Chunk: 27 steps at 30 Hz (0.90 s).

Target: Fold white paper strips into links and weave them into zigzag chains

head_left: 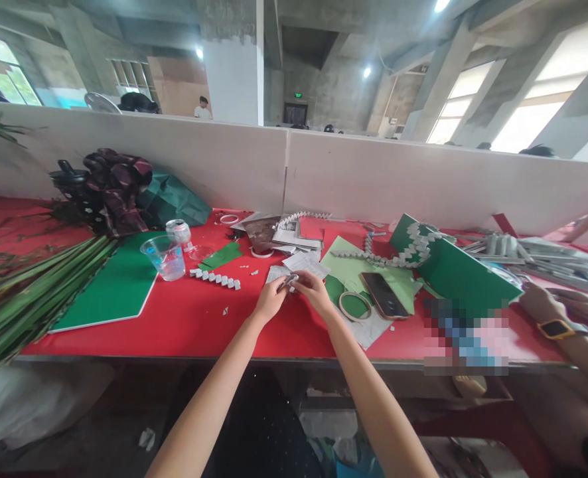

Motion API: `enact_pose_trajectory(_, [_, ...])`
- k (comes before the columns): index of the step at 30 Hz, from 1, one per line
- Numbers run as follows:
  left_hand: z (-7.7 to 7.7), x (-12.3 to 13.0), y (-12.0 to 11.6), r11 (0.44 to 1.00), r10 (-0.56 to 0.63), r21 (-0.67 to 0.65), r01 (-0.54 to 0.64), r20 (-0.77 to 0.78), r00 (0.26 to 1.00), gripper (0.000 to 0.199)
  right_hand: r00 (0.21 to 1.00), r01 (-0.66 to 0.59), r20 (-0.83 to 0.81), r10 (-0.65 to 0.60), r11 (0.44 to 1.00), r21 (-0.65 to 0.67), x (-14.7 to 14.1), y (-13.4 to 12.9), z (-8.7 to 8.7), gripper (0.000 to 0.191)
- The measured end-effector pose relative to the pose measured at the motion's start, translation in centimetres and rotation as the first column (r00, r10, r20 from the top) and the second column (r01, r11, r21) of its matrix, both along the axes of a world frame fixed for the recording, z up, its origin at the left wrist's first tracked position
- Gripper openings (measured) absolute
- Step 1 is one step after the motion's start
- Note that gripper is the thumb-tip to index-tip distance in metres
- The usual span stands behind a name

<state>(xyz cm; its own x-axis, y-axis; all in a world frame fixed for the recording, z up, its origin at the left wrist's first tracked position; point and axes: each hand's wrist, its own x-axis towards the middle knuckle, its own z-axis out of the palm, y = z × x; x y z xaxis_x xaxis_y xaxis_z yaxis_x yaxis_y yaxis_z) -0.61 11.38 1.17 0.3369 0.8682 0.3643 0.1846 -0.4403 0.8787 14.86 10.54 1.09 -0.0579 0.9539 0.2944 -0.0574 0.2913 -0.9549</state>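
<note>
Over the red tabletop (194, 332), my left hand (270, 299) and my right hand (314, 293) meet at the fingertips. Both are closed on a small folded paper piece (290, 282), greyish white and partly hidden by the fingers. Left of them lies a short zigzag chain of folded paper (215, 277). A longer folded paper chain (413, 245) curves across light green paper (341, 249) and a green board (463, 279) on the right. Close to my right hand are a roll of tape (355, 306) and a dark phone (384, 295). Loose paper sheets (306, 263) lie just beyond my fingers.
A clear plastic cup (167, 259) and a can (178, 232) stand at left, beside a green board (109, 285) and long green leaves (50, 299). A co-worker's hand (543, 305) is at right, near a pile of paper strips (537, 255). A white partition (373, 172) runs behind.
</note>
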Motion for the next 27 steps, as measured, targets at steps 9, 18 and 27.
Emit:
enact_pose_trajectory(9, [-0.4,-0.5,0.3,0.990,0.141,-0.008,-0.143,-0.103,0.985,0.024,0.993,0.074,-0.094,-0.074,0.997,-0.002,0.5,-0.8,1.1,0.031])
enact_pose_trajectory(18, [-0.2,-0.6,0.6,0.975,0.184,-0.137,-0.174,0.069,0.980,0.019,0.985,-0.143,-0.107,0.136,0.988,-0.062,0.1,-1.6,1.7,0.046])
enact_pose_trajectory(27, [-0.7,0.0,1.2,0.901,0.088,-0.416,0.126,0.459,0.884,0.026,0.998,-0.033,0.049,0.034,0.999,-0.006,-0.1,0.0,-0.5,0.041])
